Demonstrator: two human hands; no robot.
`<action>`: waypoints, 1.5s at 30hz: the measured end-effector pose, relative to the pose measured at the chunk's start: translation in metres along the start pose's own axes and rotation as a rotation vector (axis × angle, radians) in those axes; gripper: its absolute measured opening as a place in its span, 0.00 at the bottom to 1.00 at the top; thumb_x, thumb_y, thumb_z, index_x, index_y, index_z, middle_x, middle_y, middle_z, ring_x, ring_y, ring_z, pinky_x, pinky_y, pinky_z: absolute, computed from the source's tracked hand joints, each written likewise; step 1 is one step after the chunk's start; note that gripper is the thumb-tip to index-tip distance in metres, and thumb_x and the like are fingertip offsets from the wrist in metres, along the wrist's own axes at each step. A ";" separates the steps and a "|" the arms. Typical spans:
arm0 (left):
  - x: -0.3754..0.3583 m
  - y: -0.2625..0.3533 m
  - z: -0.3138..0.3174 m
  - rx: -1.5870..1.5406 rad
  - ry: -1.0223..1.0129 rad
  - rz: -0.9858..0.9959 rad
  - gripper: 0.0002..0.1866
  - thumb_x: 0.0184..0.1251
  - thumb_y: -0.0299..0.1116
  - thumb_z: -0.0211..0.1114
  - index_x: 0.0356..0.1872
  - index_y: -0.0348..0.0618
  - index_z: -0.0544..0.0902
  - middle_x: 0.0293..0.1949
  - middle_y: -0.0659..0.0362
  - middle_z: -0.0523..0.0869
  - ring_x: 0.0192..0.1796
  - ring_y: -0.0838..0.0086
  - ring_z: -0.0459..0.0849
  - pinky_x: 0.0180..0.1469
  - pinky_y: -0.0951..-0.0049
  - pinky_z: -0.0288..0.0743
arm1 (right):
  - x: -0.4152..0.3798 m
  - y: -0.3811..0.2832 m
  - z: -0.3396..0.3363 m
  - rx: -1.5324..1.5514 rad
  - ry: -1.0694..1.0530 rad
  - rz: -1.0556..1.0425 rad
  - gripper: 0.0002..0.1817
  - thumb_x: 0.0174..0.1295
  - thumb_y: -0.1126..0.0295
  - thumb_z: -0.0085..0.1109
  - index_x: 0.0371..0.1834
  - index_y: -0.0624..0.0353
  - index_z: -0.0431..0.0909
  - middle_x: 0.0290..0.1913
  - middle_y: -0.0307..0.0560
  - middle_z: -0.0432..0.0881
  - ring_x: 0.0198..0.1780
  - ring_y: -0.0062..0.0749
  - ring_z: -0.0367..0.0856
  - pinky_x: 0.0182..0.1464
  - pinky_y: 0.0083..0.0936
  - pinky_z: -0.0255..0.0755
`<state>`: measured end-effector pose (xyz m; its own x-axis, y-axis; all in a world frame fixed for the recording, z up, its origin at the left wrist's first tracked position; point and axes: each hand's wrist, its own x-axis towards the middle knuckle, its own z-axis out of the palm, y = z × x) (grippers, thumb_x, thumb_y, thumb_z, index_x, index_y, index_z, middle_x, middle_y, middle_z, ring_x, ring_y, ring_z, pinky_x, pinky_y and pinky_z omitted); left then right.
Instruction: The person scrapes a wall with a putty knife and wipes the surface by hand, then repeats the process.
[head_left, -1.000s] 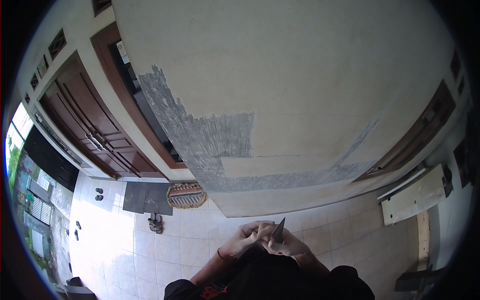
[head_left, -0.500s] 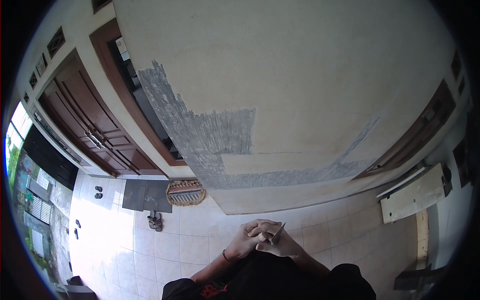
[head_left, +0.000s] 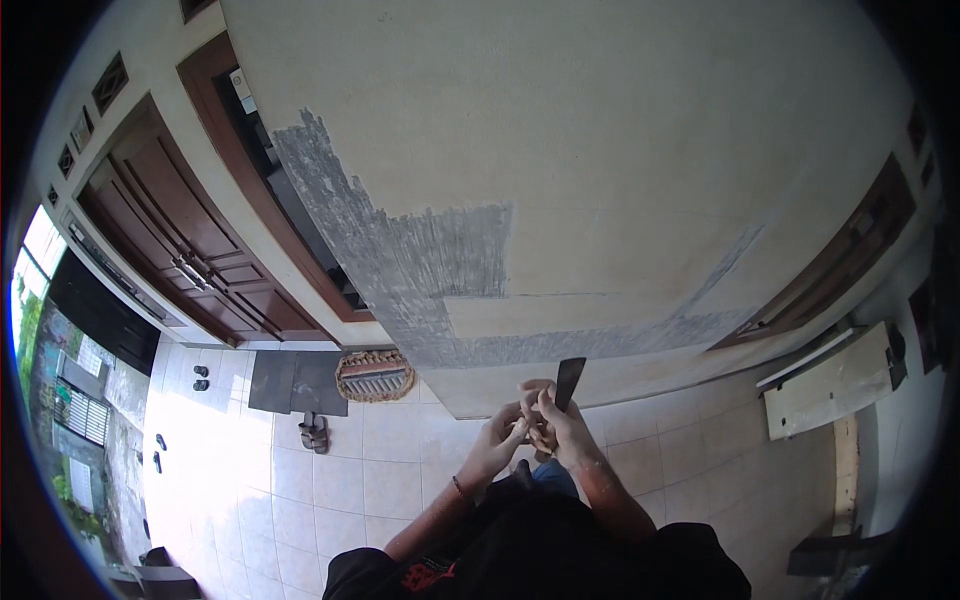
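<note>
Seen from above, the person's right hand (head_left: 562, 432) grips a flat dark metal scraper blade (head_left: 568, 382), now raised upright against the cream wall with grey patches (head_left: 600, 180). The left hand (head_left: 502, 445) is closed against the right. Both hands are higher than before, above the pale tiled floor (head_left: 330, 480).

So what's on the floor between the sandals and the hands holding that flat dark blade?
In the head view, only bare pale floor tiles lie between the pair of sandals and the left hand, which meets the right hand gripping the flat dark blade.
</note>
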<state>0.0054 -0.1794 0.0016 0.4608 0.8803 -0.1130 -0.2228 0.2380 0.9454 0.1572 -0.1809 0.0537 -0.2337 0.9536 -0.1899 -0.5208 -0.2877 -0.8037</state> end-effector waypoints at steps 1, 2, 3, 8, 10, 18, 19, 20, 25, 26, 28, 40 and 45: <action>0.002 -0.005 -0.004 0.046 -0.010 0.007 0.23 0.79 0.44 0.53 0.60 0.34 0.72 0.52 0.54 0.81 0.53 0.73 0.81 0.58 0.66 0.76 | 0.002 0.000 -0.004 -0.022 -0.044 -0.010 0.22 0.75 0.54 0.48 0.61 0.60 0.66 0.39 0.40 0.74 0.27 0.16 0.72 0.21 0.12 0.62; 0.001 -0.001 -0.006 -0.061 -0.052 -0.054 0.22 0.79 0.45 0.52 0.59 0.34 0.73 0.51 0.55 0.81 0.52 0.71 0.82 0.57 0.65 0.77 | 0.007 0.002 -0.009 -0.043 -0.089 -0.022 0.23 0.75 0.54 0.48 0.62 0.60 0.66 0.42 0.41 0.74 0.29 0.16 0.73 0.23 0.12 0.63; -0.001 0.004 -0.006 -0.169 -0.094 -0.115 0.22 0.79 0.45 0.51 0.57 0.35 0.74 0.49 0.55 0.82 0.52 0.69 0.83 0.56 0.64 0.78 | 0.010 0.001 -0.010 -0.063 -0.134 -0.033 0.24 0.74 0.53 0.48 0.63 0.60 0.66 0.44 0.41 0.73 0.31 0.17 0.73 0.24 0.12 0.65; -0.002 -0.015 -0.015 -0.590 -0.277 -0.188 0.20 0.77 0.47 0.53 0.51 0.38 0.75 0.43 0.51 0.84 0.44 0.64 0.87 0.49 0.62 0.81 | 0.007 0.000 -0.006 -0.160 -0.342 -0.014 0.37 0.69 0.44 0.53 0.71 0.58 0.58 0.59 0.47 0.69 0.36 0.16 0.72 0.28 0.13 0.67; -0.003 -0.021 -0.013 -0.609 -0.255 -0.166 0.18 0.76 0.45 0.54 0.49 0.38 0.76 0.38 0.51 0.85 0.39 0.64 0.87 0.44 0.64 0.82 | 0.002 -0.007 0.002 -0.210 -0.375 0.003 0.40 0.68 0.42 0.52 0.73 0.58 0.54 0.64 0.49 0.66 0.27 0.15 0.68 0.25 0.13 0.67; -0.011 -0.010 -0.001 -0.592 -0.138 -0.133 0.12 0.75 0.38 0.58 0.42 0.37 0.78 0.29 0.53 0.85 0.30 0.66 0.87 0.33 0.70 0.82 | -0.003 0.000 0.001 -0.336 -0.455 0.051 0.36 0.73 0.54 0.53 0.77 0.55 0.50 0.23 0.30 0.67 0.19 0.12 0.69 0.21 0.14 0.66; -0.011 -0.010 0.000 -0.559 -0.110 -0.141 0.12 0.74 0.38 0.58 0.42 0.37 0.78 0.30 0.53 0.85 0.30 0.67 0.87 0.33 0.71 0.82 | -0.004 0.000 0.001 -0.359 -0.453 0.061 0.37 0.71 0.51 0.53 0.77 0.56 0.51 0.27 0.31 0.67 0.19 0.12 0.67 0.20 0.14 0.65; -0.013 -0.011 0.000 -0.527 -0.083 -0.150 0.13 0.74 0.38 0.59 0.43 0.36 0.78 0.30 0.53 0.85 0.30 0.67 0.87 0.33 0.72 0.82 | -0.005 0.000 0.003 -0.381 -0.449 0.072 0.39 0.70 0.47 0.53 0.76 0.56 0.52 0.31 0.32 0.67 0.19 0.12 0.66 0.20 0.13 0.64; -0.021 -0.027 0.000 -0.451 -0.057 -0.125 0.15 0.73 0.39 0.60 0.48 0.36 0.78 0.30 0.54 0.85 0.31 0.69 0.87 0.32 0.74 0.80 | -0.011 -0.006 0.009 -0.446 -0.462 0.103 0.41 0.69 0.43 0.52 0.76 0.58 0.53 0.34 0.35 0.68 0.20 0.12 0.66 0.20 0.11 0.64; -0.021 -0.027 0.001 -0.437 -0.059 -0.119 0.16 0.73 0.39 0.60 0.50 0.36 0.78 0.31 0.54 0.85 0.31 0.69 0.87 0.32 0.74 0.80 | -0.012 -0.006 0.009 -0.463 -0.455 0.105 0.41 0.69 0.43 0.51 0.76 0.58 0.53 0.35 0.36 0.69 0.20 0.12 0.65 0.20 0.11 0.64; -0.022 -0.021 0.008 -0.399 -0.046 -0.135 0.13 0.76 0.41 0.56 0.43 0.41 0.75 0.32 0.57 0.84 0.32 0.72 0.87 0.29 0.80 0.77 | -0.014 -0.007 0.006 -0.437 -0.451 0.118 0.42 0.69 0.41 0.51 0.76 0.58 0.52 0.41 0.40 0.72 0.21 0.12 0.66 0.21 0.11 0.64; -0.022 -0.006 0.006 -0.347 -0.222 -0.213 0.23 0.70 0.49 0.63 0.51 0.37 0.78 0.46 0.57 0.84 0.48 0.72 0.84 0.47 0.73 0.78 | -0.018 -0.003 -0.017 -0.153 -0.433 -0.156 0.50 0.64 0.36 0.52 0.77 0.63 0.49 0.71 0.51 0.61 0.39 0.16 0.67 0.33 0.14 0.65; -0.023 -0.007 0.009 -0.407 -0.214 -0.219 0.19 0.67 0.43 0.68 0.48 0.38 0.79 0.45 0.58 0.84 0.46 0.74 0.83 0.49 0.71 0.77 | -0.025 -0.008 -0.012 -0.235 -0.546 -0.188 0.49 0.66 0.36 0.49 0.77 0.63 0.47 0.75 0.53 0.52 0.42 0.18 0.69 0.41 0.16 0.67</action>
<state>0.0043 -0.2052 0.0008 0.6906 0.6981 -0.1893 -0.3986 0.5857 0.7058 0.1776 -0.2012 0.0580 -0.5741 0.7849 0.2331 -0.4140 -0.0326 -0.9097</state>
